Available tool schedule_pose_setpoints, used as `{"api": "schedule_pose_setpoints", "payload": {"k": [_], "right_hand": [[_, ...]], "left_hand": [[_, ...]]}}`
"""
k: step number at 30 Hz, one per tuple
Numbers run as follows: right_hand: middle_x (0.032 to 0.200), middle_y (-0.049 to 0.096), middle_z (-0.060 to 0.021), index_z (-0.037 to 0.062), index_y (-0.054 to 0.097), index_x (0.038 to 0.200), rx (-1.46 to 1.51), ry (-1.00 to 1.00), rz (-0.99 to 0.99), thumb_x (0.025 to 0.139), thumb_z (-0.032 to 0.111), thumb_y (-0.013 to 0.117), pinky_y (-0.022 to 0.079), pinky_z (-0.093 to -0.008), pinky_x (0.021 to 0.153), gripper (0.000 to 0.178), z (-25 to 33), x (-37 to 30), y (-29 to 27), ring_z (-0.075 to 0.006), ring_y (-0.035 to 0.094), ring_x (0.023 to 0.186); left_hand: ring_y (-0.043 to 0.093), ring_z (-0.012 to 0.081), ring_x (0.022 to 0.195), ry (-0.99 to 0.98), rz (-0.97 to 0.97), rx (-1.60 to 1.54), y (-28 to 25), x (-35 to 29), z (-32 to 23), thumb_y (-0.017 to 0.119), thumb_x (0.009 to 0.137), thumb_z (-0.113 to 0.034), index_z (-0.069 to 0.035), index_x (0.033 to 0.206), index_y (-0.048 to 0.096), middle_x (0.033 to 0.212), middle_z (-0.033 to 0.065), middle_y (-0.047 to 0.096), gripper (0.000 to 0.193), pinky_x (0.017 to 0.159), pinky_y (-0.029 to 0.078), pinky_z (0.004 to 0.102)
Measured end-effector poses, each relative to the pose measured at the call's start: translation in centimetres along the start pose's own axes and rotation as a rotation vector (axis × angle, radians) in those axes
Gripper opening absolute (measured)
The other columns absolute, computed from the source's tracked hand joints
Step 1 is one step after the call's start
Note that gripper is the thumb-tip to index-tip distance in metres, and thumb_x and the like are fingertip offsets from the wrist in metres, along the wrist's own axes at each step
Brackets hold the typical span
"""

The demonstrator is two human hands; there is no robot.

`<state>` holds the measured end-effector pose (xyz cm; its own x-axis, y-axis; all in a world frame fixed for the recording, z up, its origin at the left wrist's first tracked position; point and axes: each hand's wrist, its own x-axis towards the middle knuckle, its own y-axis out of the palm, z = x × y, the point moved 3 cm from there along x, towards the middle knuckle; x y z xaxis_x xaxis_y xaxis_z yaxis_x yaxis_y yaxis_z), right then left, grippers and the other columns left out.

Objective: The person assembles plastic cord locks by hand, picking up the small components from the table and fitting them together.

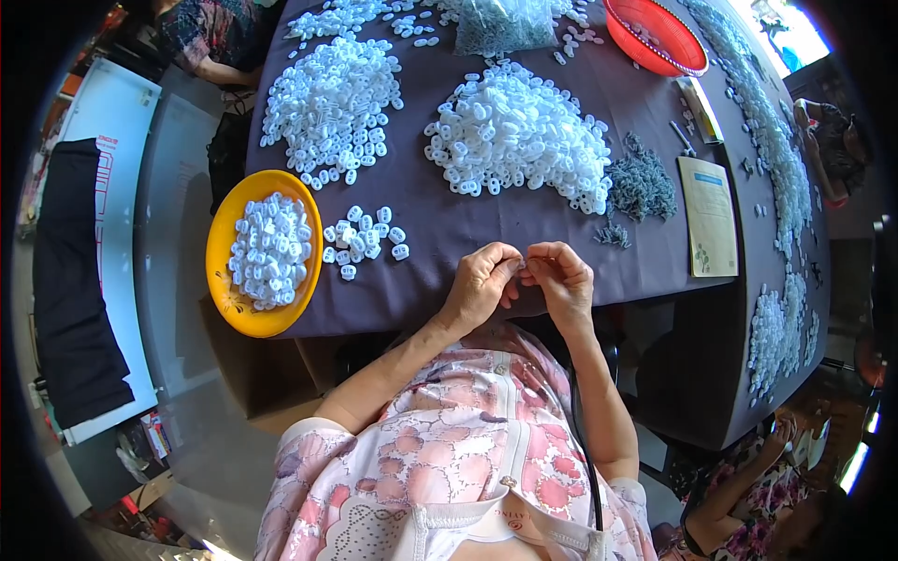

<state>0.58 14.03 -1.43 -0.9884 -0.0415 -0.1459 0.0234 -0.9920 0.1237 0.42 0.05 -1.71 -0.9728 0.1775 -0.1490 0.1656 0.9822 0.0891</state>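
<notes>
At the near edge of the dark tablecloth, my left hand (480,286) and my right hand (565,284) meet fingertip to fingertip. Thumb and forefinger of the left pinch a small white plastic piece (521,266), mostly covered by the fingers. The right hand's fingertips are also pinched, right against it; what they hold is too small to make out. Ahead lies a big heap of white oval plastic pieces (514,131). To its right is a pile of small grey parts (644,182), with a smaller grey cluster (613,236) nearer my right hand.
A yellow plate (219,292) heaped with white pieces (271,251) sits at the left table edge, beside a loose group (361,237). Farther off are another white heap (332,103), a clear bag (505,26) and a red basket (675,58). A tan booklet (708,217) lies right. Other people sit around.
</notes>
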Motion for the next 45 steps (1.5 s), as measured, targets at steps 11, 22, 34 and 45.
{"api": "schedule_pose_setpoints", "payload": {"k": [11, 22, 34, 45], "right_hand": [[0.081, 0.063, -0.0014, 0.0005, 0.061, 0.094, -0.006, -0.027, -0.018, 0.087, -0.002, 0.06, 0.052, -0.0215, 0.066, 0.008, -0.1, -0.3, 0.0, -0.007, 0.061, 0.073], [0.078, 0.062, -0.0027, -0.0005, 0.062, 0.089, -0.272, -0.184, -0.007, 0.081, -0.009, 0.059, 0.051, -0.0212, 0.059, 0.012, -0.2, -0.1, 0.2, -0.0076, 0.06, 0.067], [0.079, 0.062, -0.0034, 0.0009, 0.062, 0.086, -0.293, -0.368, -0.056, 0.077, -0.011, 0.062, 0.045, -0.0211, 0.062, 0.015, 0.7, -0.4, -0.3, -0.0086, 0.057, 0.07], [0.078, 0.064, -0.008, 0.002, 0.063, 0.086, -0.584, -0.591, 0.023, 0.074, -0.01, 0.063, 0.049, -0.0292, 0.063, 0.017, 3.7, -0.6, 0.5, -0.0212, 0.062, 0.072]], "left_hand": [[0.056, 0.0056, 0.054, -0.014, -0.011, 0.055, 0.0, -0.1, -0.1, 0.055, 0.092, -0.008, -0.001, 0.09, 0.061, 0.072, 0.0018, 0.063, 0.01, 0.045, 0.046, 0.02], [0.056, 0.0061, 0.054, 0.061, -0.042, 0.117, 0.2, -0.2, 0.0, 0.057, 0.09, -0.003, -0.001, 0.085, 0.06, 0.07, 0.003, 0.063, 0.006, 0.043, 0.047, 0.0207], [0.056, 0.01, 0.046, -0.289, 0.118, -0.184, -0.7, 0.8, 0.3, 0.054, 0.094, -0.022, 0.0, 0.09, 0.062, 0.07, 0.0038, 0.06, 0.025, 0.037, 0.044, 0.0215], [0.059, 0.0097, 0.058, -0.469, 0.228, -0.384, -1.7, 1.6, 0.1, 0.068, 0.083, -0.009, -0.002, 0.09, 0.062, 0.071, 0.0034, 0.062, 0.011, 0.046, 0.046, 0.0196]]}}
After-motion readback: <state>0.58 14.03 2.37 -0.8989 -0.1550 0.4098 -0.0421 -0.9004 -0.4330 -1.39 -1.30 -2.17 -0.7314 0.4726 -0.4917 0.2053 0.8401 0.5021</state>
